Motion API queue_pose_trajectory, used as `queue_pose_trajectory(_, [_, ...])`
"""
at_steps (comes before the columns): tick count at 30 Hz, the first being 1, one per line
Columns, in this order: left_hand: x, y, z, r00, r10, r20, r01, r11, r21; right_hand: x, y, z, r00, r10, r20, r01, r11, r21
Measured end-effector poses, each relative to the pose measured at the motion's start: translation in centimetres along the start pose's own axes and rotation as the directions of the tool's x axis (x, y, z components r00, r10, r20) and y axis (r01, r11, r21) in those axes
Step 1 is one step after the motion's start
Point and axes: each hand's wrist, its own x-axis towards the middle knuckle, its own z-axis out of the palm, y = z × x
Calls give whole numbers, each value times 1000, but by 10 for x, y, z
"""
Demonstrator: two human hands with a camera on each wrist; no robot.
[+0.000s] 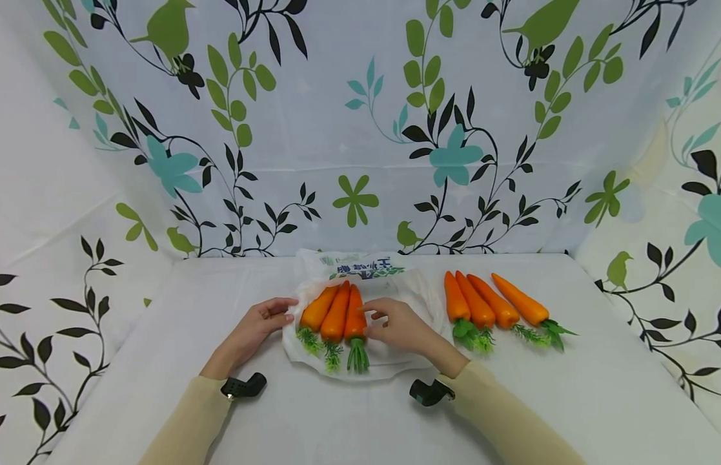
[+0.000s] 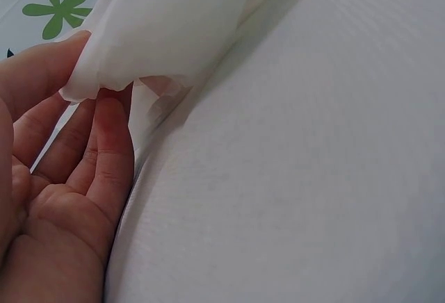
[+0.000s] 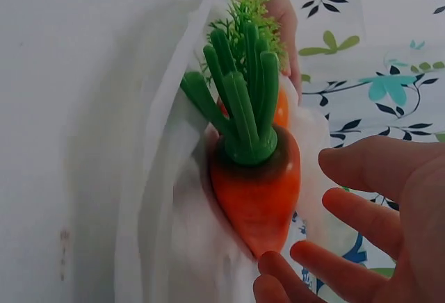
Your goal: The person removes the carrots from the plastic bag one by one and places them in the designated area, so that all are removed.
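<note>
A white plastic bag point(image 1: 389, 361) with blue and green print lies on the table, with three orange carrots side by side on it. The rightmost carrot point(image 1: 355, 316) has thick green stalks, while the left carrot point(image 1: 318, 311) and middle carrot point(image 1: 335, 316) carry feathery leaves. My left hand point(image 1: 252, 332) pinches the left edge of the bag between thumb and fingers; the pinched plastic point(image 2: 160, 25) shows in the left wrist view. Beside the rightmost carrot, my right hand point(image 1: 403, 326) has its fingers spread and loosely bent, the fingertips point(image 3: 274, 268) close to the carrot's narrow end.
To the right of the bag, several more carrots point(image 1: 479, 303) with green tops lie in a row on the white table point(image 1: 360, 426). A cloth point(image 1: 302, 129) printed with leaves and birds hangs behind the table and along both sides.
</note>
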Motion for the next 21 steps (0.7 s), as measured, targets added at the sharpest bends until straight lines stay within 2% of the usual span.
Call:
queue_pose_trajectory(9, [0,-2,-1,1000,7,8,-7,1000,6,7,-4,12,997,9,73,-6,999,-44])
queue_pose_trajectory(21, [0,-2,-1,1000,8,1,-8,1000,10,13,-13,12,979,112,173,-83,983,-163])
